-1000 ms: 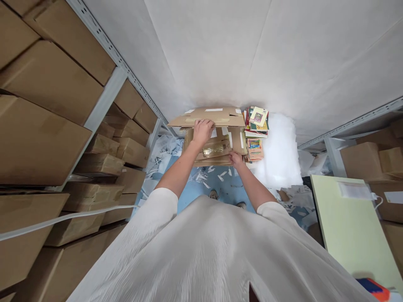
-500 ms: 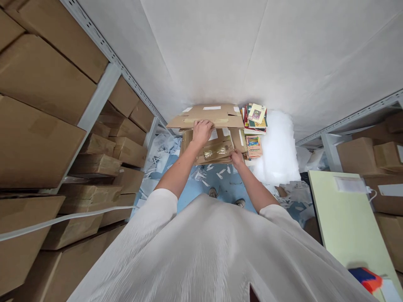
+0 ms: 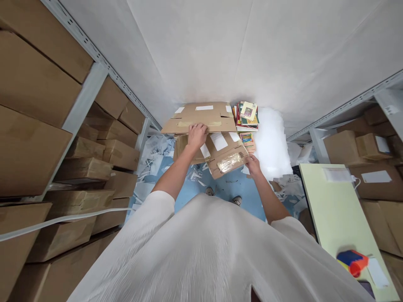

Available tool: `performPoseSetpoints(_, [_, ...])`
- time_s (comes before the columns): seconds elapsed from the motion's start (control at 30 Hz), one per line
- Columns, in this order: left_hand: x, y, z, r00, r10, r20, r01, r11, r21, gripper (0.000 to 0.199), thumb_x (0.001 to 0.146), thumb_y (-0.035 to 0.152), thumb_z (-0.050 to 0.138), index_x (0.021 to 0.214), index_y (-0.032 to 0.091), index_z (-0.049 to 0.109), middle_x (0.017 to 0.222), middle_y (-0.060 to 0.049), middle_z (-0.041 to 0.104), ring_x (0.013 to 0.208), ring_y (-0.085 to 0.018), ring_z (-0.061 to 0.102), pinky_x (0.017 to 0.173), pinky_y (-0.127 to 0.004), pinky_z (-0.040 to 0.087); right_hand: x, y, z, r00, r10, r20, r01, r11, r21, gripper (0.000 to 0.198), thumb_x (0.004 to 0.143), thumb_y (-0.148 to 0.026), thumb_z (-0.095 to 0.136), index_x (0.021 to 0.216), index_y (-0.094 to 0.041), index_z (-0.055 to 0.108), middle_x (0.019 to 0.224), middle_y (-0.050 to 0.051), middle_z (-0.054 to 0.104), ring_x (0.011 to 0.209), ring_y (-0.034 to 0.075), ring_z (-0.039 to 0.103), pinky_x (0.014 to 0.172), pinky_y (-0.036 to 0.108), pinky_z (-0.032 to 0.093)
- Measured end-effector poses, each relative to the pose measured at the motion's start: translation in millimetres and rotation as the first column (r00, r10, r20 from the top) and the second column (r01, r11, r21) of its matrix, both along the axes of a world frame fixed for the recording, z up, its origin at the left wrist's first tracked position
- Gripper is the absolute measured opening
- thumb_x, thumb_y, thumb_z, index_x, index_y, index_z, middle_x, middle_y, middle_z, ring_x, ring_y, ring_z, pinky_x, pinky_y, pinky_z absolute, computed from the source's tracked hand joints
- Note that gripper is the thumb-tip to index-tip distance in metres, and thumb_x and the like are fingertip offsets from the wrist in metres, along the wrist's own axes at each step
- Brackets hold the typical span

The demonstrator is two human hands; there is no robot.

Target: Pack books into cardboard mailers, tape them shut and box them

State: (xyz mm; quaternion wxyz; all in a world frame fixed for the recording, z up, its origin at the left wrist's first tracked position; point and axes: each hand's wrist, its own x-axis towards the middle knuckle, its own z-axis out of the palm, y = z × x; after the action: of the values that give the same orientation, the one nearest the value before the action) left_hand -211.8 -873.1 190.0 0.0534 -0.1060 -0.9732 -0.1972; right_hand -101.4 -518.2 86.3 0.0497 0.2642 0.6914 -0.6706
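My left hand (image 3: pixel 197 135) is closed over the near edge of a large flattened cardboard box (image 3: pixel 192 119), which has white labels and a strip of tape. Under that edge, a second flattened cardboard box (image 3: pixel 226 152) sticks out towards me at a slant. It carries white labels and a shiny patch of clear tape. My right hand (image 3: pixel 252 165) pinches its right corner. More folded cardboard (image 3: pixel 180 147) lies beneath, partly hidden by my left arm. Just right of the cardboard is a stack of books (image 3: pixel 248 113), with an orange-pink book (image 3: pixel 247 141) nearer me.
White foam sheeting (image 3: pixel 271 142) is piled right of the books. Paper scraps (image 3: pixel 155 157) litter the blue floor (image 3: pixel 185 191). Shelves of cartons (image 3: pixel 102 161) line the left. On the right stand a pale green table (image 3: pixel 333 205) with a blue-and-orange tape dispenser (image 3: pixel 352 261) and more cartons (image 3: pixel 343 147).
My right hand has drawn the lower flattened box out to the right and towards me, turning it askew. My left hand keeps its grip on the upper one. The whole view has shifted slightly.
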Motion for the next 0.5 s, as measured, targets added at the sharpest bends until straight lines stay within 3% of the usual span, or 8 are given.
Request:
performPoseSetpoints(0.1, [5.1, 3.1, -1.4, 0.999, 0.007, 0.035, -0.006, 1.0, -0.009, 0.031, 0.105, 0.019, 0.062, 0.128, 0.026, 0.082, 0.141, -0.019, 0.076, 0.139, -0.042, 0.063, 0.116, -0.059, 0.041, 6.5, 15.5, 0.9, 0.988, -0.144, 0.046, 0.15, 0.977, -0.149, 0.041, 0.062, -0.046, 0.089, 0.086, -0.027, 0.062, 0.074, -0.005, 0.066, 0.065, 0.013, 0.056, 0.056, 0.024, 0.04])
performPoseSetpoints(0.2, [9.0, 5.9, -2.2, 0.998, 0.006, 0.067, -0.005, 1.0, -0.022, 0.032, 0.106, 0.02, 0.061, 0.129, 0.025, 0.081, 0.143, -0.02, 0.075, 0.14, -0.043, 0.061, 0.117, -0.059, 0.041, 9.0, 13.9, -0.5, 0.984, -0.157, 0.081, 0.172, 0.96, -0.219, 0.044, 0.06, -0.042, 0.094, 0.08, -0.027, 0.059, 0.067, -0.007, 0.062, 0.059, 0.011, 0.052, 0.053, 0.024, 0.038])
performPoseSetpoints(0.33, [10.9, 7.2, -3.4, 0.997, 0.009, 0.08, -0.008, 1.0, -0.003, 0.035, 0.105, 0.019, 0.061, 0.133, 0.026, 0.081, 0.144, -0.02, 0.074, 0.143, -0.044, 0.06, 0.119, -0.06, 0.04, 9.9, 19.1, 1.9, 0.972, -0.236, 0.009, 0.23, 0.935, -0.269, 0.042, 0.063, -0.038, 0.095, 0.082, -0.027, 0.06, 0.073, -0.006, 0.066, 0.066, 0.013, 0.059, 0.058, 0.024, 0.047])
performPoseSetpoints(0.5, [8.3, 6.9, -4.8, 0.998, 0.02, 0.063, -0.022, 0.999, 0.032, 0.035, 0.105, 0.019, 0.061, 0.133, 0.025, 0.081, 0.145, -0.021, 0.073, 0.143, -0.044, 0.058, 0.119, -0.06, 0.039, 4.7, 58.7, 18.7, 0.92, -0.377, -0.109, 0.333, 0.898, -0.288, 0.038, 0.067, -0.033, 0.092, 0.086, -0.027, 0.06, 0.086, -0.006, 0.073, 0.079, 0.014, 0.067, 0.069, 0.025, 0.058])
